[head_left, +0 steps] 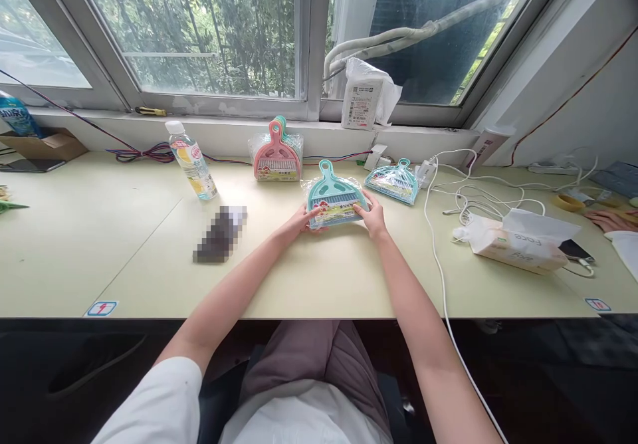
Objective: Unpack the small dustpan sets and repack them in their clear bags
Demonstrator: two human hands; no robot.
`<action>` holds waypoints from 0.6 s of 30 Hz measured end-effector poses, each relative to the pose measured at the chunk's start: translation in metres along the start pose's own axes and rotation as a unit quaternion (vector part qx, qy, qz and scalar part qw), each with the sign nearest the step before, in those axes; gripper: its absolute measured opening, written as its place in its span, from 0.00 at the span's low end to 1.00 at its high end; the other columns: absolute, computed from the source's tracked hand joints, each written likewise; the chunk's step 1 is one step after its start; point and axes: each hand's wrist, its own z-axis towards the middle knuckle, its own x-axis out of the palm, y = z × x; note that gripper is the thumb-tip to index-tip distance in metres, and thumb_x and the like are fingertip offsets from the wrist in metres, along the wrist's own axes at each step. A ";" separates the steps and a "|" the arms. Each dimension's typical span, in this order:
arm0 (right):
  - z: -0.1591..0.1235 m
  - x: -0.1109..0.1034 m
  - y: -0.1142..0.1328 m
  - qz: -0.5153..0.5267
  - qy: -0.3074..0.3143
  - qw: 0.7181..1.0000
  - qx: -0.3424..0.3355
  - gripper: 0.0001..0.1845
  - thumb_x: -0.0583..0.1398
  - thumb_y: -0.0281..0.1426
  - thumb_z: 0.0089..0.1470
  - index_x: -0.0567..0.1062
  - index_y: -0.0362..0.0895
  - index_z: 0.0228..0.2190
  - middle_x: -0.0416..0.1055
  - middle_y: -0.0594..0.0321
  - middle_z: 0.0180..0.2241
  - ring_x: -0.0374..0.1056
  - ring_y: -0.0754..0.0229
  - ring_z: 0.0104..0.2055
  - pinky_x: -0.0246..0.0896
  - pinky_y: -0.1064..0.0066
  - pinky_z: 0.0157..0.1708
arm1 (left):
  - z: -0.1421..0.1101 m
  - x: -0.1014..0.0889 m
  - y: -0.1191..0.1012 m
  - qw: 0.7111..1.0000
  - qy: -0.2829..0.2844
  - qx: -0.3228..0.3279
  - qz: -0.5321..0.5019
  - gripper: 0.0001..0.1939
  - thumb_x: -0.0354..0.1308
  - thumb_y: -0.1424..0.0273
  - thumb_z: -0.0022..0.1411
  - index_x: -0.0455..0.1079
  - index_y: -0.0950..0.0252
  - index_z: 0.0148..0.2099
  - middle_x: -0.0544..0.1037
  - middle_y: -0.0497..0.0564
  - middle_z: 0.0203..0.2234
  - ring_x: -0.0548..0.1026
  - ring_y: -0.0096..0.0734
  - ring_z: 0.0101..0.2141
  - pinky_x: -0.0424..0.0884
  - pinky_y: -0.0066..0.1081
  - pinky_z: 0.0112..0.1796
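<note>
Both hands grip a teal mini dustpan-and-brush set [335,195] in clear plastic wrap, held with its handle pointing away from me. My left hand [302,221] has its lower left corner, the thumb on the front and the fingers behind. On the lower right corner, my right hand [371,216] is closed with the thumb across the front. Beyond it to the left stands a stack of wrapped dustpan sets [277,158], pink in front with green ones behind. Another teal dustpan set [395,181] lies to the right, behind my right hand.
A drink bottle [192,160] stands at left, near a pixelated dark object [220,234]. White cables [468,195] tangle at right beside a tissue pack [521,241]; one cable runs over the table's front edge. Another person's hand [612,220] rests at far right. A paper pack [363,102] stands on the sill.
</note>
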 end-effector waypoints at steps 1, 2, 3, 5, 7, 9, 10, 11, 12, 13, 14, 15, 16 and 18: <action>0.001 -0.001 0.000 0.007 -0.018 1.000 0.003 0.41 0.67 0.40 0.39 0.64 0.46 0.55 0.74 0.57 0.41 0.71 0.54 0.41 0.67 0.57 0.47 | -0.001 0.002 -0.001 1.000 0.004 0.015 0.010 0.40 0.63 0.60 0.55 0.48 0.59 0.66 0.72 0.63 0.51 0.79 0.40 0.37 0.77 0.35 0.34; 0.001 -0.002 -0.001 0.010 -0.036 0.999 0.003 0.42 0.67 0.40 0.39 0.64 0.46 0.56 0.74 0.58 0.40 0.72 0.55 0.41 0.68 0.57 0.47 | -0.002 0.005 -0.001 0.999 0.004 0.029 0.022 0.46 0.65 0.62 0.53 0.44 0.58 0.67 0.72 0.63 0.51 0.79 0.40 0.38 0.76 0.35 0.35; 0.002 -0.003 -0.001 0.013 -0.051 0.999 0.005 0.43 0.67 0.40 0.39 0.63 0.46 0.56 0.74 0.58 0.40 0.72 0.55 0.41 0.68 0.56 0.47 | -0.003 0.007 -0.001 0.998 -0.001 0.041 0.036 0.53 0.68 0.65 0.49 0.39 0.56 0.68 0.72 0.62 0.51 0.78 0.39 0.38 0.76 0.35 0.35; 0.002 -0.003 -0.002 0.019 -0.065 0.998 0.009 0.44 0.67 0.40 0.39 0.61 0.45 0.57 0.74 0.58 0.40 0.72 0.55 0.40 0.68 0.56 0.46 | -0.003 0.010 0.001 0.995 -0.029 0.058 0.071 0.62 0.72 0.71 0.42 0.33 0.54 0.69 0.72 0.61 0.50 0.77 0.35 0.36 0.75 0.32 0.34; 0.000 -0.002 -0.001 0.028 -0.065 0.997 0.015 0.44 0.67 0.40 0.39 0.61 0.45 0.57 0.74 0.57 0.40 0.72 0.55 0.41 0.68 0.56 0.46 | 0.000 0.012 0.005 0.989 -0.074 0.071 0.104 0.62 0.72 0.73 0.42 0.35 0.54 0.69 0.72 0.59 0.49 0.76 0.30 0.32 0.73 0.27 0.30; -0.002 0.001 0.001 0.036 -0.059 0.997 0.020 0.43 0.67 0.39 0.40 0.60 0.47 0.57 0.74 0.57 0.41 0.72 0.55 0.41 0.69 0.56 0.45 | 0.004 0.010 0.009 0.982 -0.119 0.084 0.123 0.53 0.67 0.71 0.49 0.38 0.55 0.69 0.72 0.57 0.47 0.74 0.24 0.28 0.70 0.23 0.25; -0.004 0.003 0.002 0.040 -0.053 0.998 0.021 0.42 0.67 0.39 0.41 0.60 0.48 0.57 0.73 0.58 0.41 0.72 0.56 0.41 0.69 0.56 0.46 | 0.007 0.009 0.011 0.978 -0.137 0.089 0.128 0.47 0.63 0.69 0.53 0.40 0.55 0.68 0.73 0.56 0.46 0.73 0.22 0.26 0.68 0.21 0.22; -0.005 0.005 0.004 0.044 -0.045 0.998 0.022 0.42 0.67 0.39 0.41 0.59 0.49 0.57 0.73 0.59 0.41 0.72 0.56 0.42 0.69 0.56 0.46 | 0.009 0.008 0.012 0.975 -0.151 0.093 0.132 0.41 0.59 0.69 0.57 0.41 0.56 0.68 0.73 0.55 0.45 0.72 0.21 0.24 0.66 0.20 0.20; -0.006 0.007 0.005 0.048 -0.037 0.998 0.022 0.41 0.66 0.38 0.42 0.58 0.49 0.57 0.73 0.59 0.42 0.72 0.56 0.42 0.68 0.56 0.46 | 0.011 0.006 0.013 0.973 -0.162 0.095 0.134 0.37 0.55 0.69 0.59 0.43 0.56 0.67 0.73 0.54 0.43 0.71 0.19 0.22 0.64 0.20 0.19; -0.007 0.008 0.007 0.052 -0.029 0.998 0.022 0.41 0.66 0.38 0.42 0.58 0.49 0.56 0.73 0.59 0.42 0.71 0.57 0.43 0.68 0.56 0.47 | 0.012 0.005 0.014 0.971 -0.170 0.096 0.137 0.34 0.52 0.70 0.61 0.44 0.57 0.66 0.74 0.53 0.42 0.70 0.18 0.21 0.63 0.19 0.18; -0.008 0.009 0.008 0.057 -0.022 0.998 0.022 0.40 0.66 0.37 0.42 0.59 0.49 0.56 0.73 0.59 0.43 0.71 0.57 0.44 0.67 0.57 0.48 | 0.013 0.004 0.015 0.969 -0.178 0.096 0.140 0.32 0.50 0.70 0.61 0.46 0.57 0.66 0.74 0.52 0.41 0.69 0.17 0.20 0.62 0.19 0.17; -0.008 0.010 0.008 0.059 -0.016 0.998 0.023 0.38 0.65 0.37 0.43 0.59 0.48 0.55 0.72 0.59 0.44 0.71 0.56 0.45 0.67 0.57 0.49 | 0.014 0.002 0.015 0.967 -0.186 0.096 0.142 0.31 0.49 0.71 0.61 0.47 0.58 0.65 0.74 0.51 0.40 0.69 0.17 0.19 0.61 0.19 0.17; -0.009 0.011 0.009 0.059 -0.010 0.998 0.025 0.37 0.65 0.37 0.43 0.60 0.48 0.54 0.72 0.58 0.44 0.70 0.56 0.46 0.66 0.56 0.50 | 0.015 0.001 0.016 0.965 -0.194 0.097 0.145 0.30 0.48 0.71 0.61 0.48 0.58 0.65 0.74 0.51 0.39 0.68 0.16 0.18 0.61 0.19 0.17; -0.009 0.011 0.009 0.049 0.009 0.998 0.031 0.35 0.64 0.36 0.44 0.60 0.48 0.53 0.71 0.58 0.46 0.69 0.55 0.48 0.65 0.55 0.51 | 0.016 -0.002 0.017 0.961 -0.208 0.100 0.153 0.29 0.48 0.70 0.61 0.50 0.58 0.64 0.74 0.50 0.38 0.67 0.17 0.18 0.60 0.20 0.17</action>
